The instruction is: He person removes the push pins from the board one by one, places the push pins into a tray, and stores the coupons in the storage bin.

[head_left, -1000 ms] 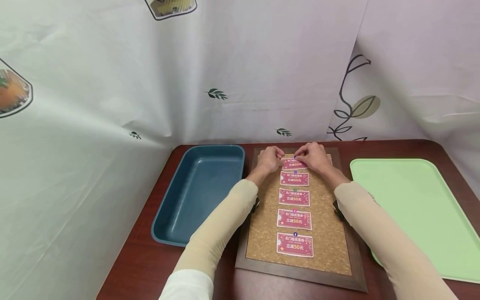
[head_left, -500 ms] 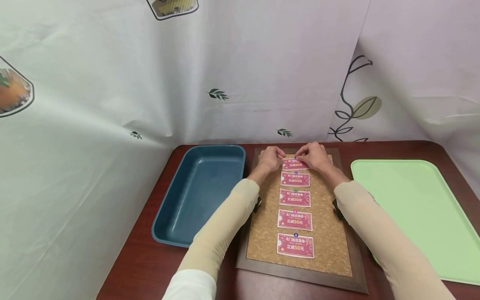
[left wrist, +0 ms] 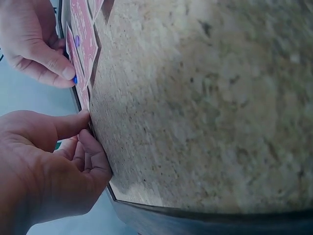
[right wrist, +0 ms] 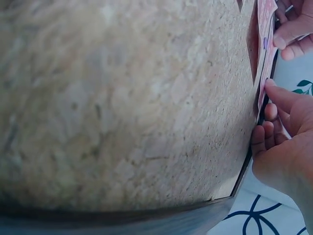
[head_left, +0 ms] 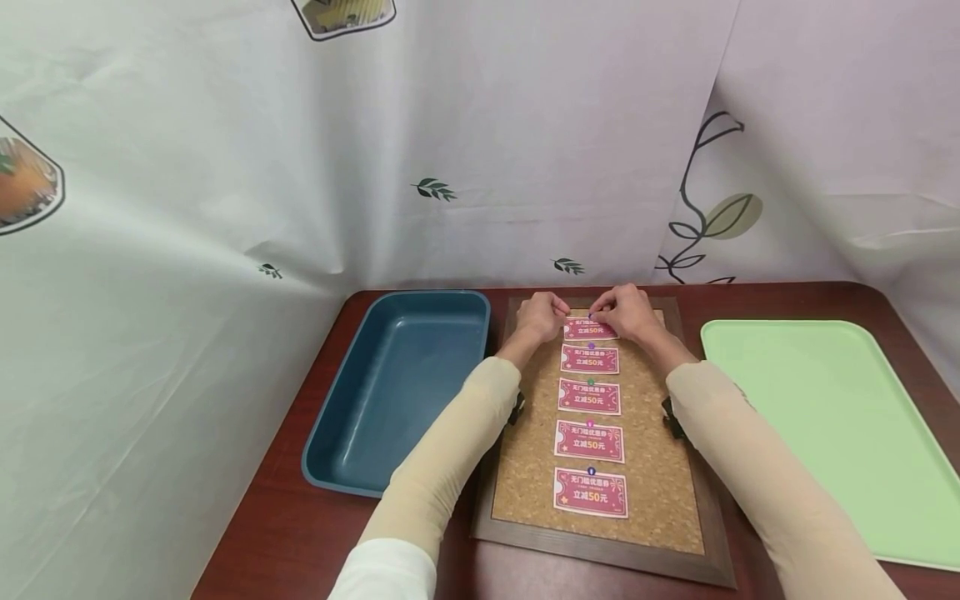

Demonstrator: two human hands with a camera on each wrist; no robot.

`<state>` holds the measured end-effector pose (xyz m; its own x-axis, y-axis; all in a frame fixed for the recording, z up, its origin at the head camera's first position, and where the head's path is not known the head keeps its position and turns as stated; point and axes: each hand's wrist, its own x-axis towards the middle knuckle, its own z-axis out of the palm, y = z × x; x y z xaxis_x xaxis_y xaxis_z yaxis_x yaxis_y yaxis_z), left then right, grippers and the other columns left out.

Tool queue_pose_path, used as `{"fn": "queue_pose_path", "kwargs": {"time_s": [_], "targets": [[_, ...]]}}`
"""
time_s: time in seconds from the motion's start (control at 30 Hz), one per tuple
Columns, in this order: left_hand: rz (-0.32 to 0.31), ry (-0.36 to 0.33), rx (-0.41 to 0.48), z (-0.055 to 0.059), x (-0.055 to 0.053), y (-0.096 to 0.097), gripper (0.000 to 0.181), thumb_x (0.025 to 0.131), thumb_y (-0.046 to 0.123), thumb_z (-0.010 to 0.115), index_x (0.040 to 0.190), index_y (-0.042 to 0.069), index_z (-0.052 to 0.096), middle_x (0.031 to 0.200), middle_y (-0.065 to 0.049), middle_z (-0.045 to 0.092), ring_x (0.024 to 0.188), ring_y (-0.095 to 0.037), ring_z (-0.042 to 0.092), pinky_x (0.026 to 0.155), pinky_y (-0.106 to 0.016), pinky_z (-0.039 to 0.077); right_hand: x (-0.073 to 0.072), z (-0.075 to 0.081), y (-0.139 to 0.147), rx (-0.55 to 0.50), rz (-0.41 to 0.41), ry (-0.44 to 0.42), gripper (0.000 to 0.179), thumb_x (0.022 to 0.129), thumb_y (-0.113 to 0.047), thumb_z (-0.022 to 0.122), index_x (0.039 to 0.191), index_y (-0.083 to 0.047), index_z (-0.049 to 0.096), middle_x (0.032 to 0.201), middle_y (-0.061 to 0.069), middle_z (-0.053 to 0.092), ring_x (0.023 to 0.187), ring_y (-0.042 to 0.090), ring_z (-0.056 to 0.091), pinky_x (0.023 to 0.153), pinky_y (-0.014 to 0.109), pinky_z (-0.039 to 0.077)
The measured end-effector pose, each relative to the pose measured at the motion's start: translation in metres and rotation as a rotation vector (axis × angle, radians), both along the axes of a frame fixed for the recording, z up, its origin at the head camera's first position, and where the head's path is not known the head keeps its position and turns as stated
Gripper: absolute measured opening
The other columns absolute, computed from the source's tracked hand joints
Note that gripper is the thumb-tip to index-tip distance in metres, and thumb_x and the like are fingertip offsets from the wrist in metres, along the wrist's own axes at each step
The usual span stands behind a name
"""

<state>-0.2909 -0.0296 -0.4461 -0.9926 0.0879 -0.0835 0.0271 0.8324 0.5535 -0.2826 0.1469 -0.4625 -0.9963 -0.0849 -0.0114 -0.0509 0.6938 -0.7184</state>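
The farthest coupon [head_left: 592, 330] lies between my left hand [head_left: 540, 317], pinching its end, presumably to steady it, and my right hand [head_left: 628, 312], gripping a blue pin [left wrist: 75, 79] at its top edge.

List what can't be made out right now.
Head: upper right of the top coupon, behind the right hand.
Head: fine print on the bottom coupon, too small.
Head: lower right corner of the green tray, cut off by the picture edge.
Left wrist: most of the blue pin, behind the right hand.
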Motion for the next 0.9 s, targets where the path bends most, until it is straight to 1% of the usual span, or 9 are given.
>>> {"fn": "queue_pose_path", "kwargs": {"time_s": [0.1,0.2,0.27,0.37,0.47,0.6,0.77,0.9], "targets": [[-0.008,0.003,0.003,-0.0008,-0.0001,-0.0006,0.004,0.101,0.013,0.073,0.100,0.016,0.076,0.089,0.004,0.072,0.092,-0.015,0.067,0.106,-0.037,0.045,-0.0001,-0.0002,0.0000,-0.007,0.000,-0.006,0.013,0.100,-0.010,0.074,0.102,0.001,0.081,0.087,0.009,0.067,0.085,0.025,0.056,0.073,0.036,0.041],[-0.009,0.007,0.016,-0.0003,0.0003,-0.0016,0.005,0.100,0.013,0.074,0.102,0.016,0.077,0.091,0.004,0.074,0.093,-0.015,0.068,0.105,-0.036,0.045,0.0005,-0.0001,0.0002,-0.013,0.001,-0.010,0.013,0.101,-0.009,0.073,0.103,0.002,0.080,0.091,0.011,0.067,0.087,0.025,0.055,0.075,0.037,0.041],[0.000,-0.003,0.035,0.0002,0.0009,-0.0023,0.004,0.099,0.015,0.076,0.103,0.015,0.077,0.091,0.003,0.074,0.092,-0.016,0.067,0.101,-0.036,0.047,0.0011,0.0001,0.0008,-0.018,0.005,-0.012,0.014,0.101,-0.009,0.073,0.104,0.002,0.080,0.093,0.012,0.066,0.089,0.027,0.055,0.076,0.037,0.040],[0.003,-0.021,0.052,0.0015,0.0021,-0.0036,0.012,0.097,0.021,0.081,0.105,0.014,0.076,0.091,0.003,0.072,0.089,-0.015,0.064,0.097,-0.036,0.047,0.0005,-0.0007,0.0019,-0.019,0.010,-0.014,0.014,0.101,-0.010,0.073,0.104,0.002,0.080,0.095,0.013,0.065,0.091,0.028,0.054,0.078,0.038,0.039],[-0.018,-0.022,0.034,0.0027,0.0033,-0.0044,0.020,0.094,0.026,0.085,0.106,0.014,0.075,0.091,0.004,0.069,0.088,-0.014,0.061,0.096,-0.036,0.045,-0.0008,-0.0020,0.0028,-0.017,0.012,-0.021,0.014,0.100,-0.010,0.074,0.105,0.002,0.080,0.096,0.013,0.065,0.092,0.028,0.054,0.079,0.039,0.039],[-0.051,-0.006,0.000,0.0032,0.0044,-0.0041,0.021,0.094,0.026,0.085,0.107,0.013,0.075,0.091,0.004,0.066,0.088,-0.014,0.060,0.096,-0.036,0.044,-0.0025,-0.0031,0.0032,-0.018,0.014,-0.029,0.014,0.100,-0.009,0.074,0.105,0.002,0.080,0.096,0.013,0.064,0.093,0.028,0.054,0.078,0.039,0.039],[-0.053,-0.009,-0.011,0.0029,0.0042,-0.0027,0.019,0.094,0.024,0.084,0.106,0.013,0.075,0.088,0.005,0.064,0.086,-0.014,0.059,0.095,-0.036,0.044,-0.0019,-0.0014,0.0025,-0.020,0.023,-0.036,0.013,0.100,-0.008,0.073,0.105,0.003,0.079,0.093,0.012,0.063,0.091,0.027,0.054,0.077,0.038,0.040],[-0.054,-0.013,-0.030,0.0027,0.0029,-0.0019,0.019,0.094,0.024,0.085,0.106,0.014,0.075,0.088,0.005,0.065,0.087,-0.014,0.059,0.096,-0.036,0.045,-0.0011,0.0004,0.0020,-0.024,0.033,-0.034,0.013,0.101,-0.007,0.072,0.105,0.003,0.079,0.092,0.012,0.061,0.091,0.027,0.053,0.077,0.037,0.040]]}}
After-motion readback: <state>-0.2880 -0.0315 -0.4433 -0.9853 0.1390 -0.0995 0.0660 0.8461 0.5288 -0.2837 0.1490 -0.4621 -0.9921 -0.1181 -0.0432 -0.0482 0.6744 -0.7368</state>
